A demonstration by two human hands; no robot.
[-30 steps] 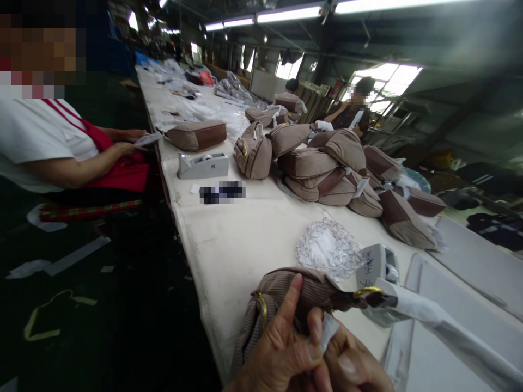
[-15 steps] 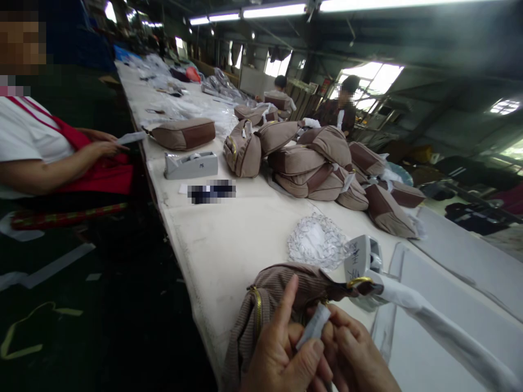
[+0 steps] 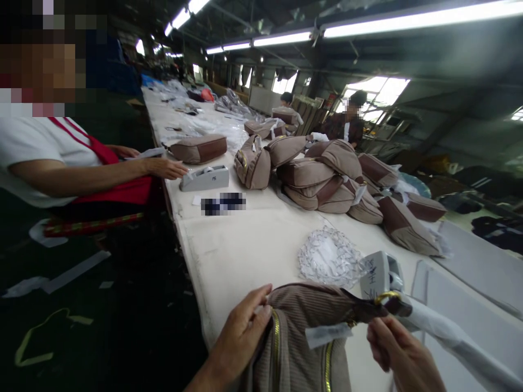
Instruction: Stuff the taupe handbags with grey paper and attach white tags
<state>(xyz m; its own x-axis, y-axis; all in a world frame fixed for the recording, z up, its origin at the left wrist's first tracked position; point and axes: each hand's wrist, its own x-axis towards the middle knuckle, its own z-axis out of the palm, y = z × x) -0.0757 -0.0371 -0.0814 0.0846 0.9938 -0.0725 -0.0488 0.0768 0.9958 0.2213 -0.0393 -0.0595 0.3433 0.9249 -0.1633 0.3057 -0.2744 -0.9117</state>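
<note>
A brown ribbed corduroy bag (image 3: 302, 310) with two gold zippers lies at the table's near edge. My left hand (image 3: 241, 332) grips its left upper side, thumb on the front and fingers at the back edge. Closed fingers of my right hand (image 3: 398, 348) pinch the dark strap end (image 3: 368, 311) at the bag's right, just below a gold ring (image 3: 388, 296). From that ring a strap wrapped in white material (image 3: 449, 329) runs off to the right. A small whitish wrap (image 3: 328, 335) hangs across the bag's front between my hands.
A grey tape dispenser (image 3: 376, 272) stands behind the strap, beside a crumpled white bundle (image 3: 329, 256). Several brown bags (image 3: 310, 179) are piled farther back. At left, a seated co-worker (image 3: 93, 169) reaches toward another tape dispenser (image 3: 206, 178).
My hands have moved apart, letting go of the small whitish wrap: left to the bag's side, right to the strap end. The co-worker's hand has reached to the far dispenser.
</note>
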